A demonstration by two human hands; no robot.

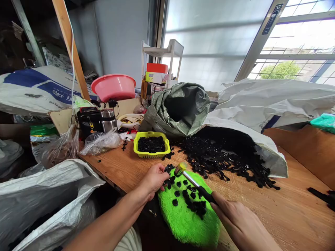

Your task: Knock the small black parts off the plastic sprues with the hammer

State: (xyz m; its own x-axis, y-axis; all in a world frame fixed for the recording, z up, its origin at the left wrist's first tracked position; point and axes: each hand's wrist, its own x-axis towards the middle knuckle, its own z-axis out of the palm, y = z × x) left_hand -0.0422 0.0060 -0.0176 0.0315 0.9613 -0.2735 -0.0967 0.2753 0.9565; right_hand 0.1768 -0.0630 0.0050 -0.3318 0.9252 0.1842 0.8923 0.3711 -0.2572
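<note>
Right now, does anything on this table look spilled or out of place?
Yes: black parts spread loosely from the open mouth of the white sack across the table, looking spilled, though perhaps tipped out deliberately. One small dark piece lies alone near the table's left edge.

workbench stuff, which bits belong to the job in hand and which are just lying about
In use:
mallet, in right hand
black pieces, at left hand
green cloth
probably yellow basket

Seemingly just lying about:
pink basin
steel flask
clear plastic bag
</note>
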